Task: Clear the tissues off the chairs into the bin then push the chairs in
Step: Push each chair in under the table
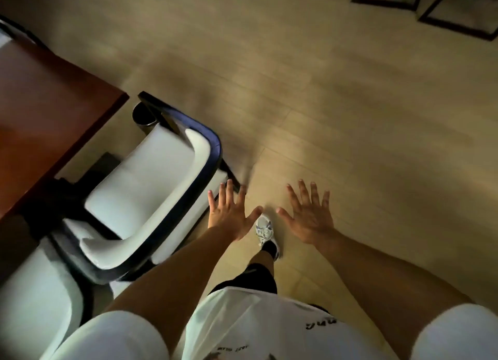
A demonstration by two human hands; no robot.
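A white cushioned chair (pixel 140 181) with a dark curved frame stands at the left, its seat toward a red-brown table (pixel 48 101). No tissue shows on its seat. A dark round bin (pixel 142 115) sits on the floor between the table corner and the chair. My left hand (pixel 231 214) hovers with fingers spread flat just right of the chair's back, holding nothing. My right hand (pixel 310 214) is spread the same way over the bare floor. A second white chair (pixel 32 300) shows at the lower left, partly cut off.
Pale wood flooring (pixel 350 103) stretches to the right and ahead. Dark metal frames of other furniture (pixel 455 12) stand at the top right. My foot in a white shoe (pixel 265 231) steps forward between my hands.
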